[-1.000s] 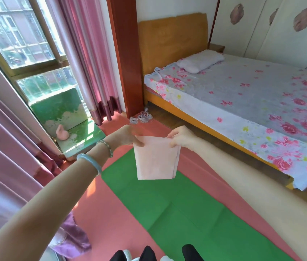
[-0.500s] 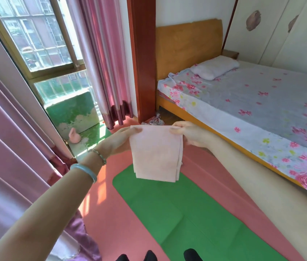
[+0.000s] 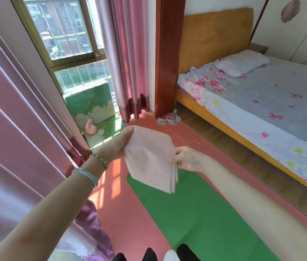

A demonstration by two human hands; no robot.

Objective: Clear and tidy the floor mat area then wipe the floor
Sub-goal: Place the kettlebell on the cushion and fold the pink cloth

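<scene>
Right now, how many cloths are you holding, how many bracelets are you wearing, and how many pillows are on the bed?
Cloths: 1, a folded pink cloth, pinched by left hand and right hand
Bracelets: 2, a beaded bracelet and a pale green bangle, left wrist
Pillows: 1, a pillow on the bed
Total: 4

No lettering, label, brand or number can be read anywhere in this view. The bedsheet [image 3: 261, 102] carries only a flower print, and the pink cloth [image 3: 149, 157] held up in front is plain on the side that shows.
</scene>
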